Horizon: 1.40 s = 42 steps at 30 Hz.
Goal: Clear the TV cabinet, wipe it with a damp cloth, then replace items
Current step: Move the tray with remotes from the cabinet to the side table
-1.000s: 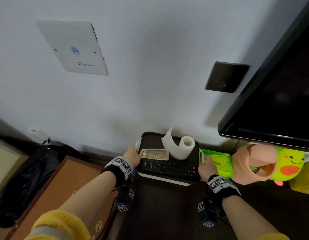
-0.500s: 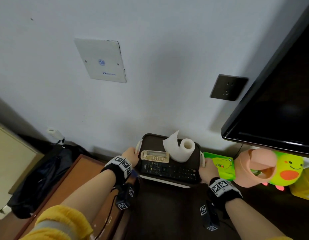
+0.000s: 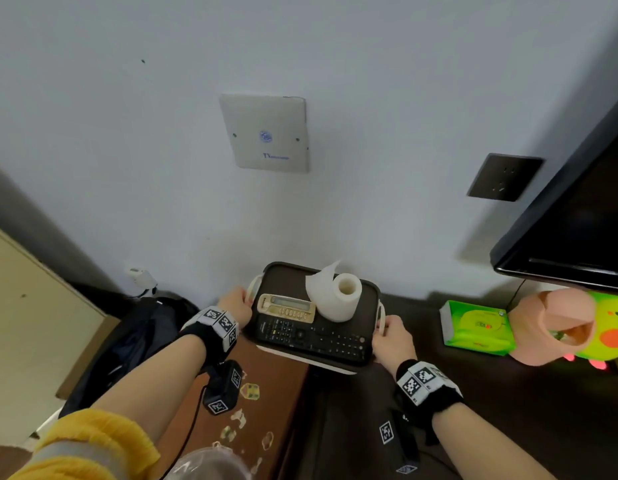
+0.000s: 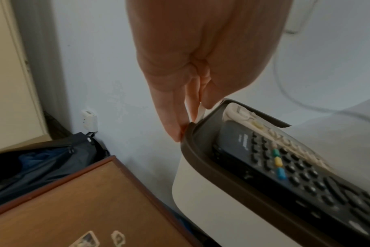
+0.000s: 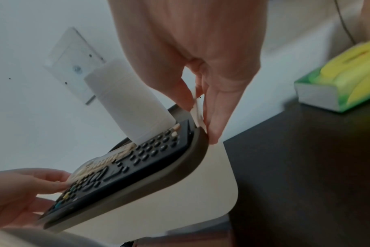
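Observation:
Both hands hold a dark brown tray (image 3: 286, 281) by its white side handles: my left hand (image 3: 236, 304) pinches the left handle and my right hand (image 3: 392, 337) the right one. On the tray lie a black remote (image 3: 311, 336) and a beige remote (image 3: 287, 308), and a white paper roll (image 3: 337, 296) stands behind them. The tray hangs tilted over the left end of the dark TV cabinet (image 3: 508, 410). The left wrist view shows my left hand (image 4: 192, 120) at the tray's rim (image 4: 192, 150). In the right wrist view my right hand (image 5: 200, 123) pinches the handle beside the roll (image 5: 129, 100).
On the cabinet to the right sit a green tissue pack (image 3: 477, 327), a peach cup-shaped thing (image 3: 550, 327) and a yellow-green toy (image 3: 609, 323) under the TV (image 3: 577, 230). A lower brown wooden table (image 3: 266, 393) with stickers stands left of the cabinet, and a black bag (image 3: 141, 334) lies beyond it.
The tray has moved left, away from the tissue pack, and now reaches past the cabinet's left end over the wooden table. Both hands keep their hold.

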Motion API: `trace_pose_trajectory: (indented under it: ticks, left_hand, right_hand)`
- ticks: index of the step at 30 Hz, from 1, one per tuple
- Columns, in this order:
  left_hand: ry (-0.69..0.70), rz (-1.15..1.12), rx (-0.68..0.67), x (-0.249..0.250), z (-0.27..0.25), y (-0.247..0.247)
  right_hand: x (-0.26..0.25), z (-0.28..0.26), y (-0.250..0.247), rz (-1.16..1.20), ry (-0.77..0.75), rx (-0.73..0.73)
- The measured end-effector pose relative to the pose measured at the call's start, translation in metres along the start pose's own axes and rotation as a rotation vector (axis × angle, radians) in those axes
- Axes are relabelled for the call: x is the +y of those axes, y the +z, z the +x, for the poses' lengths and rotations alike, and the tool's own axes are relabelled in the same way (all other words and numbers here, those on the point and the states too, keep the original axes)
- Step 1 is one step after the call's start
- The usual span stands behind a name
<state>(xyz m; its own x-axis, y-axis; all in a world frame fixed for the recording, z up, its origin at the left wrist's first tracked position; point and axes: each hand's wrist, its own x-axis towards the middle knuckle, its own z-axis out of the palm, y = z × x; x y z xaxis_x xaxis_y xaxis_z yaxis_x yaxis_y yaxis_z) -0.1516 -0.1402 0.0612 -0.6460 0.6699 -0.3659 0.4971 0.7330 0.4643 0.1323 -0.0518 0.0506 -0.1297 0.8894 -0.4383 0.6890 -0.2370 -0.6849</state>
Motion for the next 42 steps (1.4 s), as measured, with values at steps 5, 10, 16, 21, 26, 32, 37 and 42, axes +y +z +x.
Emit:
trace_pose_trajectory:
  ticks: [5,10,16,21,26,32,37,42]
  left_hand:
    - [-0.086,0.068,-0.049,-0.066,0.017,-0.01]
    - [-0.176,0.025,-0.058,-0.12,0.041,0.002]
    - [-0.28,-0.008,-0.071,-0.177,0.064,0.035]
    - [-0.323,-0.047,-0.109,-0.211,0.073,0.067]
    - [-0.355,-0.062,-0.129,-0.224,0.077,0.089]
    - [-0.345,-0.079,-0.182,-0.216,0.083,0.106]
    - [-0.351,-0.039,-0.198,-0.209,0.085,0.106]
    - [-0.278,0.149,-0.178,-0.185,0.07,0.091]
  right_hand:
    - [0.003,-0.017,0.076,0.063,0.047,-0.086]
    - [0.015,-0.024,0.144,0.095,0.105,-0.146]
    - [0.053,-0.011,0.22,0.141,0.143,-0.239]
    - [0.079,-0.002,0.252,0.189,0.192,-0.248]
    - [0.093,0.001,0.265,0.195,0.218,-0.237]
    - [0.107,0.018,0.265,0.207,0.251,-0.235]
    - [0.11,0.025,0.261,0.203,0.246,-0.252]
    - [0.089,0.012,0.241,0.141,0.226,-0.29]
